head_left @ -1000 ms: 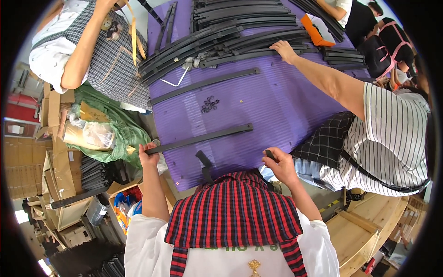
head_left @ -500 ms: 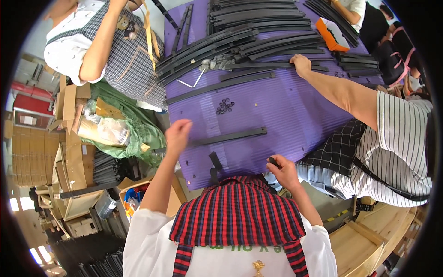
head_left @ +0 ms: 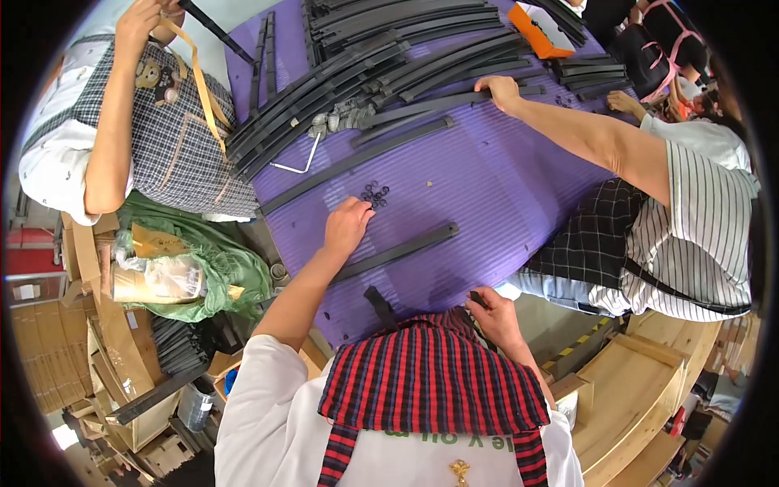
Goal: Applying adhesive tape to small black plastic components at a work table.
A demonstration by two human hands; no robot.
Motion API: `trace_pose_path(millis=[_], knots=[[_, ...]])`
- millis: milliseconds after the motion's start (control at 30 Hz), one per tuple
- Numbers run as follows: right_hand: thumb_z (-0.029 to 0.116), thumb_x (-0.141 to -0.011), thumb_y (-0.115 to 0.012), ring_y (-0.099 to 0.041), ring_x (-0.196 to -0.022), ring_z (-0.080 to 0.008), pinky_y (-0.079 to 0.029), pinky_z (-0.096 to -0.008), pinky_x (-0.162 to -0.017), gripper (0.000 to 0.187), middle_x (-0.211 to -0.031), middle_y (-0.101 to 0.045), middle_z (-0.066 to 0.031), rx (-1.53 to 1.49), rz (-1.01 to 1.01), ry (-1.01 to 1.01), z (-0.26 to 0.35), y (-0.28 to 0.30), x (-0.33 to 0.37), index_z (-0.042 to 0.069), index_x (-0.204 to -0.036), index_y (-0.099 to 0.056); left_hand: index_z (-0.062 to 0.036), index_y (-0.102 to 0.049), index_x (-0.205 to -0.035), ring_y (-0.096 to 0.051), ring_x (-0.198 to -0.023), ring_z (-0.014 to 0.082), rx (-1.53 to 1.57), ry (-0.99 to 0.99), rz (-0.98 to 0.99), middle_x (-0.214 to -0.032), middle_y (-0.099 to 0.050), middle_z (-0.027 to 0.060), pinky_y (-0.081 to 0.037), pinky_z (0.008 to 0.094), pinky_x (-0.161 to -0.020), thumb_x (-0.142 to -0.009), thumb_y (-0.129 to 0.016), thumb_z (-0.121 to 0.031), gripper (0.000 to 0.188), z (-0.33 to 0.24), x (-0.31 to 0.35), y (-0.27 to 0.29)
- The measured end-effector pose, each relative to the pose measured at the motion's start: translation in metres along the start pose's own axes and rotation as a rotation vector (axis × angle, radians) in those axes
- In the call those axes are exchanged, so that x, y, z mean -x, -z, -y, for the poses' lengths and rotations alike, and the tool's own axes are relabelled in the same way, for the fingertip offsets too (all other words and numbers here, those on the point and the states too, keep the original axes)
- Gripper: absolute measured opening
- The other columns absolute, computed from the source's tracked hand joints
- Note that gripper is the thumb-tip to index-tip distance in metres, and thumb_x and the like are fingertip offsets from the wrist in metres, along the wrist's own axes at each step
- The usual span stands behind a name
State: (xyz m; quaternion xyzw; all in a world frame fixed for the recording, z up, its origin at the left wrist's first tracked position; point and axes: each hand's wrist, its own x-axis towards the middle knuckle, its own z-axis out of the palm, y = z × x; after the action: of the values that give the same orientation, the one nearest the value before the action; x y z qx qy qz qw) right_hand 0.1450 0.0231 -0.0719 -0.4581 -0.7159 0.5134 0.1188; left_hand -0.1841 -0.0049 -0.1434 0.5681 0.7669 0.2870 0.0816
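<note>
My left hand (head_left: 347, 227) reaches over the purple table, its fingers drawn together at the near edge of a small pile of black rings (head_left: 376, 191). Whether a ring is between the fingertips is hidden. Just below that hand lies a flat dark strip (head_left: 406, 248) with a hole near its right end. Close to the table's near edge, my right hand (head_left: 497, 318) pinches a small black piece (head_left: 477, 299); most of it is covered by the fingers. A short black strip (head_left: 380, 308) stands out between my arms, by the striped apron.
Long black strips (head_left: 406, 28) are stacked across the far side of the purple table (head_left: 479, 187), near an orange box (head_left: 539, 32) and a bent white rod (head_left: 307, 158). A co-worker's hand (head_left: 501, 92) touches strips at right; another person (head_left: 154, 122) stands at left.
My left hand has moved right and forward to the ring pile, from above the strip's left end. The right hand still pinches the black piece. The whole view has shifted.
</note>
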Motion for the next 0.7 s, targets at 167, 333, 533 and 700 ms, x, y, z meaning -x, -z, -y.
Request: trace_pose_path(millis=[167, 333, 533, 700], knots=[[0.012, -0.077, -0.062, -0.063, -0.073, -0.0234, -0.048, -0.0292, -0.065, 0.020, -0.083, -0.063, -0.0151, 0.031, 0.014, 0.045, -0.006, 0.011, -0.017, 0.000, -0.093, -0.059, -0.0078, -0.064, -0.084, -0.058, -0.073, 0.0264, 0.029, -0.019, -0.041, -0.081, -0.059, 0.0062, -0.047, 0.0361, -0.062, -0.074, -0.064, -0.021, 0.016, -0.006, -0.002, 0.004], [0.011, -0.076, -0.061, -0.062, -0.071, -0.0218, -0.048, -0.0292, -0.063, 0.021, -0.085, -0.064, -0.0137, -0.019, -0.026, 0.127, -0.014, 0.022, -0.026, 0.001, -0.094, -0.059, -0.0034, -0.065, -0.082, -0.060, -0.072, 0.0219, 0.193, 0.113, -0.129, -0.081, -0.062, 0.0092, -0.047, 0.0292, -0.063, -0.076, -0.064, -0.013, 0.012, -0.006, 0.001, 0.010], [0.012, -0.078, -0.060, -0.062, -0.071, -0.0222, -0.048, -0.0299, -0.064, 0.021, -0.086, -0.064, -0.0125, -0.116, -0.016, 0.081, -0.037, 0.032, -0.018, 0.001, -0.095, -0.058, -0.0026, -0.065, -0.081, -0.060, -0.070, 0.0224, 0.238, 0.156, -0.115, -0.081, -0.062, 0.0098, -0.046, 0.0299, -0.063, -0.074, -0.065, -0.011, 0.011, -0.058, -0.011, 0.014], [0.004, -0.079, -0.060, -0.053, -0.062, -0.0053, -0.044, -0.0209, -0.056, 0.015, -0.069, -0.059, -0.0028, -0.097, -0.021, 0.182, -0.023, 0.038, -0.016, 0.000, -0.093, -0.057, -0.0040, -0.064, -0.083, -0.059, -0.072, 0.0249, 0.135, -0.136, -0.060, -0.081, -0.061, 0.0095, -0.047, 0.0306, -0.065, -0.073, -0.066, -0.016, 0.016, -0.084, -0.021, -0.032]])
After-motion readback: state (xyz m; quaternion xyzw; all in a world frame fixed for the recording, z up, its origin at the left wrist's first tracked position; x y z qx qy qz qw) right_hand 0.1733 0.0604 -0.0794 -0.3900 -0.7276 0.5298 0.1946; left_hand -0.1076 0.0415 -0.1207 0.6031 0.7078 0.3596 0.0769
